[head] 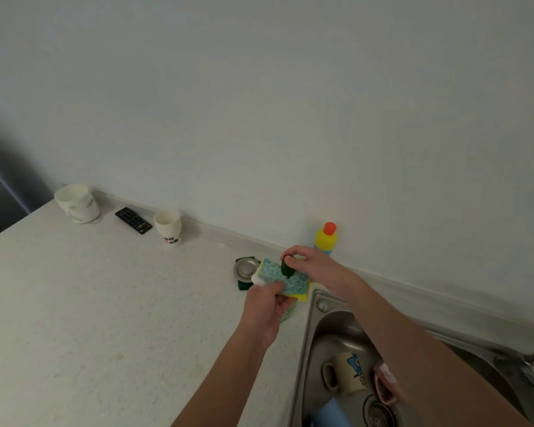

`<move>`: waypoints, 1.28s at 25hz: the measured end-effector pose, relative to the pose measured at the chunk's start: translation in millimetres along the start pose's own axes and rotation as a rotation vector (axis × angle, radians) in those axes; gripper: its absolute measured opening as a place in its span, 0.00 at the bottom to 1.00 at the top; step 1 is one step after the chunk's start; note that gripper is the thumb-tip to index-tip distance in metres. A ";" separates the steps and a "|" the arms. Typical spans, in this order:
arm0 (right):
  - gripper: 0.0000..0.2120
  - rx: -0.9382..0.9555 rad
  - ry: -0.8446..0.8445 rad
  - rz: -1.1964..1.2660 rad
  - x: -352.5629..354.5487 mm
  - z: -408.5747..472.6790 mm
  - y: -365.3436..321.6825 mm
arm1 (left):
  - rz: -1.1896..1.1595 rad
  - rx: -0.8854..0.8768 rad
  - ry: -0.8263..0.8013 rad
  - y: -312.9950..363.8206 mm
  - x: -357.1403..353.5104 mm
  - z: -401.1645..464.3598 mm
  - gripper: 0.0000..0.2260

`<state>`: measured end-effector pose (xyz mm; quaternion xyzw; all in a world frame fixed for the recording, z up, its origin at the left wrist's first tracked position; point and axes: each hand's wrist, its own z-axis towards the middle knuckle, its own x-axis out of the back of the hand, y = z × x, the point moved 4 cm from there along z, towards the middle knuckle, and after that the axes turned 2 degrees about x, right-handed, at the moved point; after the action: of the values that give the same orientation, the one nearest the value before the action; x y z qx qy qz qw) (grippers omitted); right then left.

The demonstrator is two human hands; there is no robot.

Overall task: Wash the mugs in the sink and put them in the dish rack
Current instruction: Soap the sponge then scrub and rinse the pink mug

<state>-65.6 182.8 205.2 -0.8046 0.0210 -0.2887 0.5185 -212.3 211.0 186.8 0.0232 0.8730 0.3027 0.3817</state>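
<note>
Seen from the head camera, the person's left hand grips a sponge above the counter. The right hand pinches a small green bottle, tipped onto the sponge. Two mugs, a cream mug and a pink mug, lie in the sink, below and right of both hands.

A plain pale wall fills the upper part of the view, unmarked and evenly lit by soft, dim light. Below the wall runs a light speckled table, joined to the wall by a low raised strip. To the left of the table, past its edge, lies a dark, shadowed area.
</note>
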 end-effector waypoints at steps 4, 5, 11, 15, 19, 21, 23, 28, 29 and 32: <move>0.05 -0.078 -0.022 -0.016 -0.9 -1.7 -2.6 | -0.040 0.008 -0.002 -0.6 0.1 0.3 0.16; 0.05 -0.095 -0.021 -0.021 -2.0 -2.0 -2.6 | -0.044 0.008 0.000 -0.8 0.7 1.0 0.16; 0.06 -0.066 0.028 0.015 -8.5 -3.9 0.0 | -0.011 -0.008 -0.008 -3.4 4.8 2.7 0.15; 0.07 -0.031 0.053 0.054 -14.9 -0.1 10.2 | 0.005 -0.039 -0.025 -5.8 8.3 7.4 0.15; 0.07 0.005 0.086 0.098 -20.8 2.1 15.3 | 0.005 -0.058 -0.029 -9.6 11.9 9.0 0.15; 0.07 0.023 0.091 0.105 -21.8 2.2 17.1 | 0.009 -0.060 -0.027 -10.5 14.0 10.6 0.16; 0.07 0.030 0.088 0.095 -22.2 2.3 18.1 | 0.027 -0.059 -0.035 -11.4 14.6 11.8 0.16; 0.10 -0.002 0.080 0.078 -16.8 -1.6 13.5 | 0.104 -0.040 -0.068 -15.9 16.2 4.1 0.17; 0.11 -0.003 0.075 0.075 -14.8 -3.9 10.4 | 0.123 -0.042 -0.079 -15.9 15.6 2.1 0.17; 0.15 0.024 0.096 -0.017 -7.6 -14.8 1.3 | 0.151 -0.046 -0.089 -16.1 13.1 -2.8 0.17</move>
<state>-78.8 172.6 205.1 -0.7837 0.0355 -0.3315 0.5242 -220.4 200.0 170.9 0.0935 0.8439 0.3492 0.3965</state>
